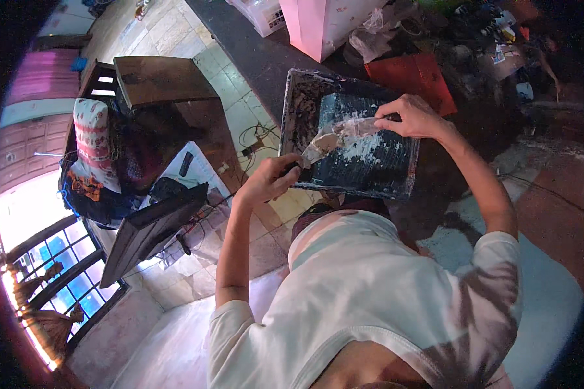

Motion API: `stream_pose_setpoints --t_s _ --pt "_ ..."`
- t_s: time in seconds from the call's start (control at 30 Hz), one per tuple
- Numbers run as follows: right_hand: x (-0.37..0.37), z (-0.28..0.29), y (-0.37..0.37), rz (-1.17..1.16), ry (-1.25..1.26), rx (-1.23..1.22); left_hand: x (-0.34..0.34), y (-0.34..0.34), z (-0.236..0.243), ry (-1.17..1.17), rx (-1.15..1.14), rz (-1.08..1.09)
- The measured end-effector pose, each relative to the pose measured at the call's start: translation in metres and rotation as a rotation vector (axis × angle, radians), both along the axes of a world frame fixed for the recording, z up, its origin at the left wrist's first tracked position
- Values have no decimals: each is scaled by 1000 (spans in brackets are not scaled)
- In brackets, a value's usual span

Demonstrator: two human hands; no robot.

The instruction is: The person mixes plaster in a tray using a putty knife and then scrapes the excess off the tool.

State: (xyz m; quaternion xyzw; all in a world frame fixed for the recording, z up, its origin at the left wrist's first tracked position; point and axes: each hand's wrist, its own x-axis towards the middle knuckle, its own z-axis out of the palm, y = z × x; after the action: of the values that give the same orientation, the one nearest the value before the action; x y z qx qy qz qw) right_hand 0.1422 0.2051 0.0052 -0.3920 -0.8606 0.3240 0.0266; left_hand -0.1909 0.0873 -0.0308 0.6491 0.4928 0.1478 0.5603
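A dark rectangular tray [386, 189] sits before me, its sloped floor streaked with white residue and a brownish, grainy mass [305, 107] along its left side. My left hand [270, 179] is closed round the dark handle of a putty knife [313, 153] at the tray's near left corner. From the right, my right hand [412, 118] grips the dark handle of a second putty knife [360, 128], which points left over the tray. The two blades meet or overlap, with a pale lump [329, 140] of paste where they come together.
Beyond the tray runs a dark tabletop [253, 48] bearing a pink box [315, 26] and a clear plastic bag [373, 39]. A red flat piece [415, 78] lies by the tray's far right. On the left stand a monitor [152, 227] and a wooden cabinet [165, 81], with cables on the tiled floor.
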Motion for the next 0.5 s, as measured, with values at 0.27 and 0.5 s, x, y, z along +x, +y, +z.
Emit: stream_pose_setpoints --t_s 0.27,0.5 --pt "-12 -46 -16 -66 126 -80 2 12 -8 46 80 -40" --pt "-23 -68 -29 -183 391 -329 4 5 -29 84 41 73"
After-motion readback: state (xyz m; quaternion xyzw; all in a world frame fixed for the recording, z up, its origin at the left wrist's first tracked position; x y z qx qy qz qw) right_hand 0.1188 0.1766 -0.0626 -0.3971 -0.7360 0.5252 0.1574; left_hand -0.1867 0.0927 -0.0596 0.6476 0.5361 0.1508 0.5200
